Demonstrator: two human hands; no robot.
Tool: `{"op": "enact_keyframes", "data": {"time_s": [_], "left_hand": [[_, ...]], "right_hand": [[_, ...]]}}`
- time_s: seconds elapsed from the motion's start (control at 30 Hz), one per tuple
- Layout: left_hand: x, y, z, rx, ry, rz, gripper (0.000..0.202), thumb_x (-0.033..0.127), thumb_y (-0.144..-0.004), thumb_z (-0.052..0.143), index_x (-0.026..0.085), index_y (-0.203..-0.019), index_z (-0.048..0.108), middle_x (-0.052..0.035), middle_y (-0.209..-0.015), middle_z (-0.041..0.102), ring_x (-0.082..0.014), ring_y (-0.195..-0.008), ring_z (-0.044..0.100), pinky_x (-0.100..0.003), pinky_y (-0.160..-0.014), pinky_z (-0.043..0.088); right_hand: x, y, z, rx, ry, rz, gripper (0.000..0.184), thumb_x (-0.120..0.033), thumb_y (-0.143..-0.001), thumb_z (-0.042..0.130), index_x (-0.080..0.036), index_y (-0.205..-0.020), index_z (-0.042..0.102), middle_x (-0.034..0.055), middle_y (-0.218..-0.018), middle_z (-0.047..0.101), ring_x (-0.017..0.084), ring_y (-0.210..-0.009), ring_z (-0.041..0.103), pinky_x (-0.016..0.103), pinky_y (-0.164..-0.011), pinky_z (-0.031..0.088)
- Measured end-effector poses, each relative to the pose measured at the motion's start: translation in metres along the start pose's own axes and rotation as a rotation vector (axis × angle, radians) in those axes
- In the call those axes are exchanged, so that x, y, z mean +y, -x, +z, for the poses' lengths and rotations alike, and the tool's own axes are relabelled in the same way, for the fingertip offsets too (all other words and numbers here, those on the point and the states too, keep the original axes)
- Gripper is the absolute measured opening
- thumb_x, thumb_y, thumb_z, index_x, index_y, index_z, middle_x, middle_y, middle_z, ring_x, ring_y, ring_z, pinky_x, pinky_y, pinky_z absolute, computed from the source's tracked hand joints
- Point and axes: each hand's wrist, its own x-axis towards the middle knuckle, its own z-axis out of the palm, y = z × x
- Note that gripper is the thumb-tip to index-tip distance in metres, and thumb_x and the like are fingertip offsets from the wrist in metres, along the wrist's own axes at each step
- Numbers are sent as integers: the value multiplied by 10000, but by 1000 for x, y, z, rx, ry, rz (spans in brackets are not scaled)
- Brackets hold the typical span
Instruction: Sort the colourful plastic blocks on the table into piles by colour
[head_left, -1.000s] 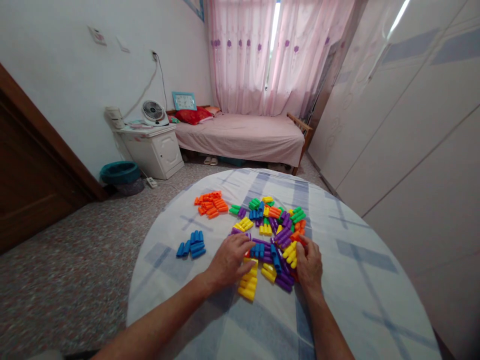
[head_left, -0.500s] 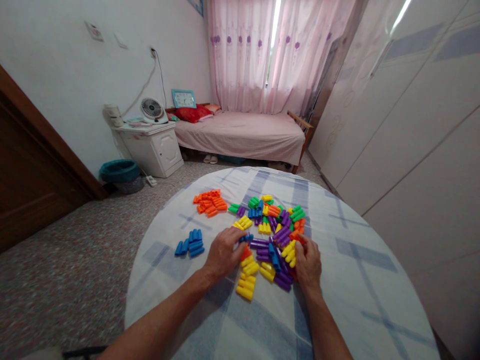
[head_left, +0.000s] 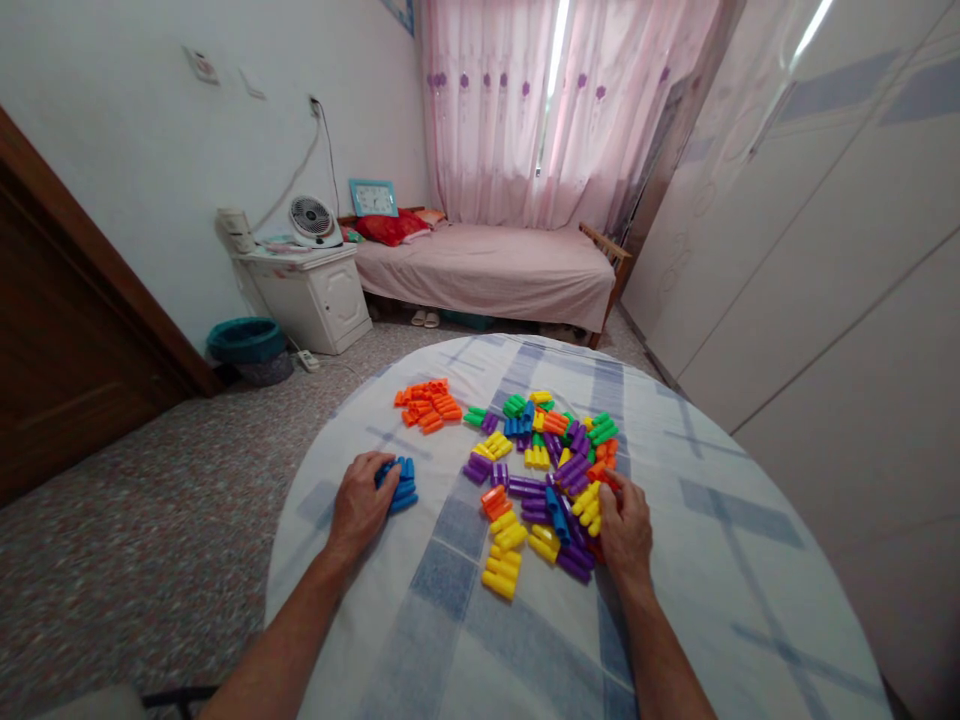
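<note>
My left hand (head_left: 363,503) is over the small group of blue plastic toy blocks (head_left: 405,486) on the left of the table, its fingers closed on a blue block that they partly hide. The blocks look like short tubes joined side by side. At the right edge of the mixed heap, my right hand (head_left: 628,522) has its thumb and curled fingers against a yellow toy block (head_left: 587,508); its far fingers are hidden. Purple blocks (head_left: 574,555) lie beside that yellow one. Closer to me are an orange block (head_left: 496,502) and yellow blocks (head_left: 501,572).
A separate pile of orange blocks (head_left: 429,404) lies toward the table's far left. Green blocks (head_left: 602,429) sit at the heap's back. A checked cloth (head_left: 540,660) covers the round table. Beyond stand a bed (head_left: 487,265), a white cabinet (head_left: 319,300) and a bin (head_left: 247,345).
My left hand has moved left from the heap to the blue group, taking a blue block with it. Purple blocks it covered now show. My right hand has stayed at the yellow block.
</note>
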Motion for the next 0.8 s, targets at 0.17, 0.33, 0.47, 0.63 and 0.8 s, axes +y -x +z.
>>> {"op": "enact_keyframes", "data": {"time_s": [0.17,0.33,0.47,0.63,0.8], "left_hand": [[20,3,1,85,-19,73,320,362,-868,438,179,-1065,610,-104,-1151,555,-261,-1112,528,-477,-989,420],[73,13,7,-89,116,303,296,290,-846,495,205,-1117,576,-96,-1209,543,-235,-1155,500,-428,-1007,407],[122,30,30,-328,215,545,437,333,-767,623,231,-1183,540,-116,-1283,505,-266,-1212,454,-451,-1017,380],[152,41,68,-417,219,690,548,327,-673,718,254,-1184,534,-109,-1338,466,-304,-1256,402,-505,-1035,329],[156,42,84,-435,302,649,363,242,-713,669,241,-1069,597,-73,-1243,543,-238,-1152,497,-407,-991,406]], "right_hand": [[3,-1,1,4,-2,4,394,-399,-823,362,-186,-1070,581,84,-1070,575,232,-1004,503,383,-897,370],[3,-2,2,3,-2,-4,392,-388,-820,360,-173,-1062,581,91,-1064,576,232,-1027,497,382,-924,357],[3,-1,2,6,-18,0,385,-397,-822,363,-182,-1057,579,87,-1075,577,228,-1027,497,380,-927,356],[6,-2,4,0,-48,-7,379,-403,-823,366,-181,-1049,574,89,-1069,579,230,-1022,503,385,-927,360],[6,-2,4,6,-46,-6,374,-399,-824,369,-183,-1051,573,91,-1072,579,235,-1027,502,391,-925,362]]}}
